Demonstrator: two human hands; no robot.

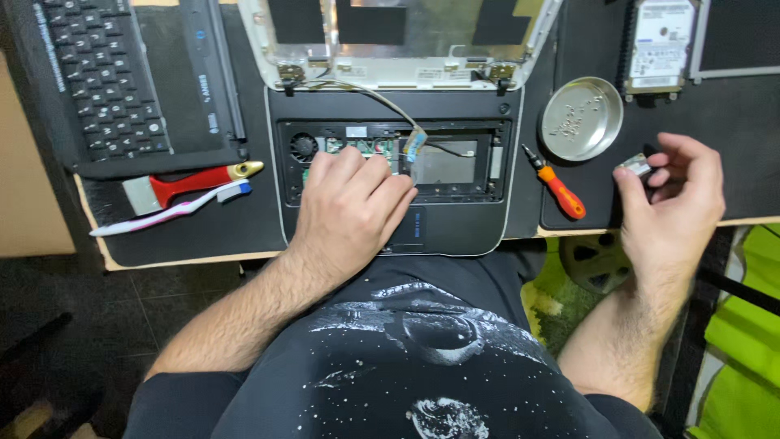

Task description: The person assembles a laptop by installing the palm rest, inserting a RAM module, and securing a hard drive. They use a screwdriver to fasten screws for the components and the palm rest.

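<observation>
An opened laptop base (471,219) lies on the black mat with its keyboard removed, showing a fan (304,146), circuit board and a ribbon cable (414,145). My left hand (353,203) rests on the base, fingers bent over the exposed board next to the cable. My right hand (674,203) hovers at the table's right edge and pinches a small silver metal part (635,166) between thumb and fingers. The detached lid frame (398,41) lies behind the base.
A loose keyboard (97,73) lies at the far left, with a red-handled brush (195,180) and a toothbrush (175,207) below it. A round metal dish (582,118), an orange screwdriver (559,189) and a hard drive (662,45) sit on the right.
</observation>
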